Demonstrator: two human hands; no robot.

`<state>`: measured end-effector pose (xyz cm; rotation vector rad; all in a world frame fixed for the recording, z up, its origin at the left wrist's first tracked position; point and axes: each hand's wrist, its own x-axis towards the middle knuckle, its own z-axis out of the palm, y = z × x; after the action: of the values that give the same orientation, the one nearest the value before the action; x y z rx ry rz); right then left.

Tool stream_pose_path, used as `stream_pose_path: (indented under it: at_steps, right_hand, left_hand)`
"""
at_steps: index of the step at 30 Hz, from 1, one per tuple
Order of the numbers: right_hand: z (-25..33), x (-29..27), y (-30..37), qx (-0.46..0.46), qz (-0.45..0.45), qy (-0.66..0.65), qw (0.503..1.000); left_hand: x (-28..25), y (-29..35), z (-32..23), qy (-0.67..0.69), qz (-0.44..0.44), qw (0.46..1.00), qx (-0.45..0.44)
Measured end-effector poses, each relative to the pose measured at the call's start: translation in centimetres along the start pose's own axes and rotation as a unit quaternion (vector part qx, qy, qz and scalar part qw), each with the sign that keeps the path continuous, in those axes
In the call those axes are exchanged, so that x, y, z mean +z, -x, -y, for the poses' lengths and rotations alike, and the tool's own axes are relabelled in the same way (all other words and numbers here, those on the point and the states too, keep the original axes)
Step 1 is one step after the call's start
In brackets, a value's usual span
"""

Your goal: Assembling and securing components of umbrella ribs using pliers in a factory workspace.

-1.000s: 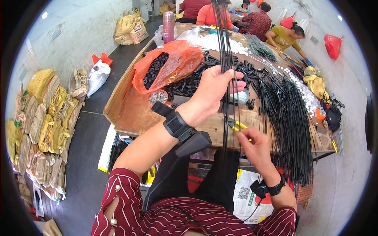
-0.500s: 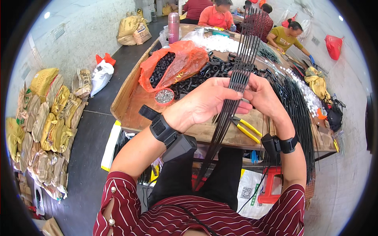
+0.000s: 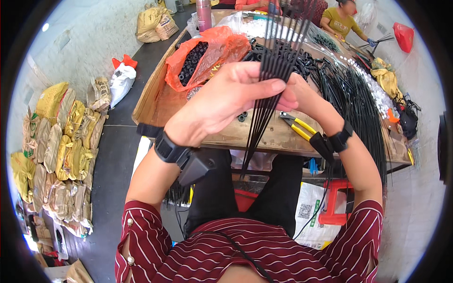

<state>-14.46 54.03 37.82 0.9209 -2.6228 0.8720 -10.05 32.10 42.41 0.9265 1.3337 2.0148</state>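
A bundle of thin black rods, spread like a fan at the top, stands slanted before me over the table's near edge. My left hand is closed round it, the thumb lying across the front of the rods. My right hand is closed at the bundle's right side, its fingers curled against the rods and partly hidden behind them. Below that wrist, pliers with yellow handles lie on the wooden table. Small black ring-like parts rest beside the bundle.
An orange-red plastic bag of black parts lies at the table's left. Long black rods spread over the right side, beside white pieces. Co-workers, one in an olive shirt, sit across. Wrapped sacks are piled at left.
Both hands have brought the rod bundle closer and slightly up, and its lower end has risen from between my legs. The view has tilted down a little.
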Motion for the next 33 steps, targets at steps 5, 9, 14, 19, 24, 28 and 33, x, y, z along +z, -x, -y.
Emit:
stream_pose_path:
  at_steps: [5,9,14,19,24,28,33]
  right_hand:
    - [-5.9,4.3,-0.9,-0.114,-0.052,0.231,0.965]
    - [-12.4,7.8,0.3,-0.181,-0.067,0.412,0.89]
    - [-7.6,6.0,-1.2,-0.143,-0.098,0.354,0.919]
    - [-4.2,4.8,2.2,-0.006,-0.123,0.253,0.96]
    - [-1.3,8.0,5.0,-0.098,-0.033,0.225,0.969]
    - [-1.3,8.6,5.5,-0.06,-0.019,0.169,0.984]
    - [-1.7,8.4,6.0,-0.03,-0.013,0.135,0.99]
  left_hand:
    - [0.2,4.5,4.9,-0.136,-0.039,0.99,-0.012]
    - [-0.2,6.4,13.5,-0.079,-0.084,0.993,-0.038]
    - [-0.3,8.5,19.0,-0.097,-0.126,0.985,-0.067]
    - [-0.9,9.2,21.7,-0.089,-0.152,0.982,-0.071]
    - [-1.3,9.0,22.6,-0.073,-0.153,0.982,-0.087]
    - [-1.6,9.0,22.5,-0.053,-0.136,0.981,-0.127]
    - [-0.3,10.3,16.7,-0.213,-0.194,0.944,-0.163]
